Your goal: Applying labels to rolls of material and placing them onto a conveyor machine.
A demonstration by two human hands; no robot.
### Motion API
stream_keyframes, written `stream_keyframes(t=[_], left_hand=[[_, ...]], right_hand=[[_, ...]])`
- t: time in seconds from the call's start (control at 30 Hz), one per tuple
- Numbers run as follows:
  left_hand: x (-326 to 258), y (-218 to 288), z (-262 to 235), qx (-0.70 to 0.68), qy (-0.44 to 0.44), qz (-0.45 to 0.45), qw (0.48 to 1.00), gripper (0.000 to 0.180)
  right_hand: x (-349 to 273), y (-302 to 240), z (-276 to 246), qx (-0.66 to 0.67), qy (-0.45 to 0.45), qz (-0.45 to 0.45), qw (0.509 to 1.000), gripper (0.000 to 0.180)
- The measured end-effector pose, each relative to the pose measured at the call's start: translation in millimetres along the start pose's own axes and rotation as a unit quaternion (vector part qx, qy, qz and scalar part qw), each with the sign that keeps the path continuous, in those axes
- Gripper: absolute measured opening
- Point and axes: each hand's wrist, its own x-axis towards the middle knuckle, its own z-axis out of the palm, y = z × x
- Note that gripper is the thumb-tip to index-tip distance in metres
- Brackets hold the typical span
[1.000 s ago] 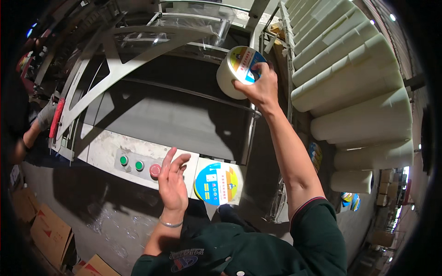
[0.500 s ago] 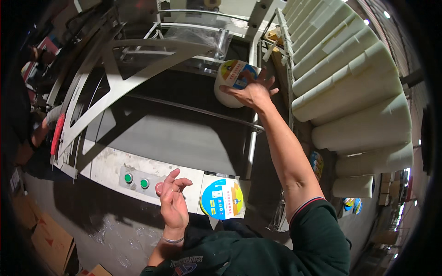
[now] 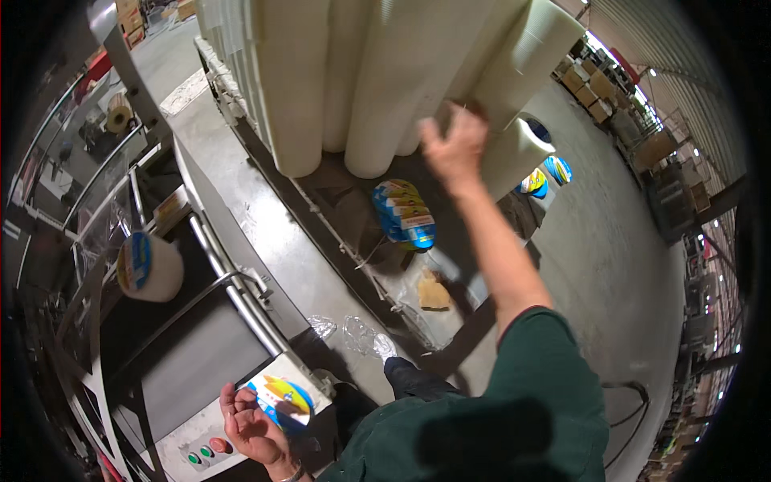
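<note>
My right hand (image 3: pixel 458 153) is stretched out in front of tall white rolls (image 3: pixel 373 88) standing upright, its thumb apart from the fingers and nothing in it. Whether it touches a roll I cannot tell. A shorter white roll (image 3: pixel 510 157) stands just right of it. My left hand (image 3: pixel 253 426) hovers, fingers loosely bent and empty, beside a colourful round label (image 3: pixel 285 398) on the corner of the machine's pale ledge. On the machine, a white roll (image 3: pixel 165 273) lies with a blue-and-yellow round label on its end.
Overlapping round labels (image 3: pixel 401 215) lie below the tall rolls, near a torn brown cardboard piece (image 3: pixel 434 291). More labels (image 3: pixel 558 169) sit at the right. Metal rails (image 3: pixel 233 281) edge the machine; green and red buttons (image 3: pixel 207 451) are beside my left hand. Clear plastic film (image 3: pixel 361 337) litters the floor.
The view has swung right toward the tall rolls. My right hand has left the labelled roll on the machine and now reaches among the tall rolls. My left hand remains near the ledge.
</note>
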Motion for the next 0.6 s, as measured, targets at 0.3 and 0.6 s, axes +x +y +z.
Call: stream_keyframes(t=[0.3, 0.6], left_hand=[[-9, -122, 178, 0.191, -0.102, -0.143, 0.966, 0.035], [-1, -184, 278, 0.313, -0.392, 0.011, 0.865, 0.066]], right_hand=[[85, 304, -120, -0.13, -0.178, 0.081, 0.972, 0.055], [-51, 127, -160, 0.451, -0.654, 0.08, 0.603, 0.036]])
